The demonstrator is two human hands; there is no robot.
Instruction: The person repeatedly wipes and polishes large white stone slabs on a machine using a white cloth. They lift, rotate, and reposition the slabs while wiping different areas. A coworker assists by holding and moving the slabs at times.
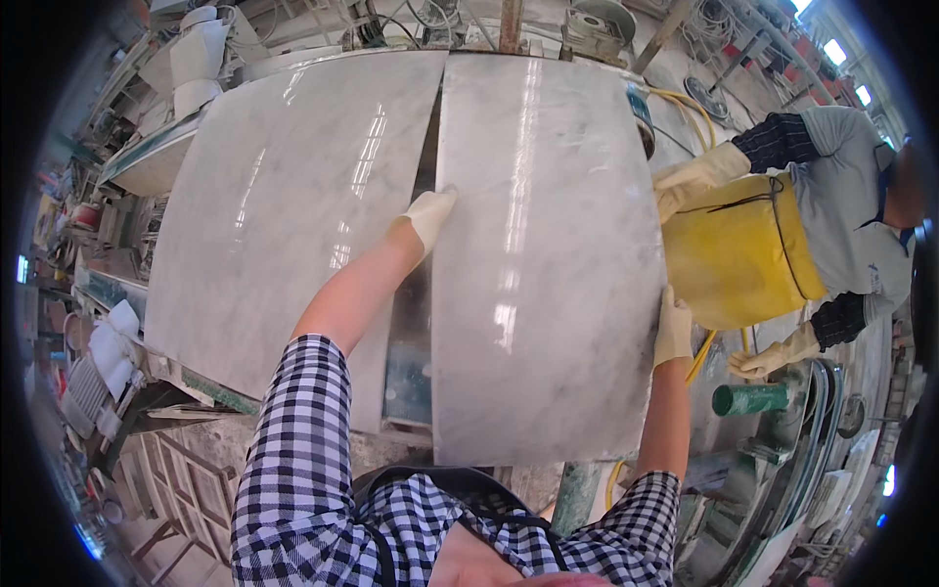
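A polished grey-white stone slab (548,264) lies in front of me on the right. My left hand (428,217), in a pale glove, grips its left edge, with the fingers partly hidden at the gap. At the slab's right edge, my right hand (673,328), gloved too, is closed around the side, its fingertips out of sight. A second, similar slab (264,215) lies to the left, parted from the first by a narrow wedge-shaped gap that shows a dark surface (409,367).
On the right stands a co-worker in a yellow apron (734,254); one gloved hand (699,176) is at the slab's far right edge. Yellow hoses (702,357) and a green cylinder (748,399) are beside it. Wooden frames (191,489) stand at lower left, machinery (597,27) at the back.
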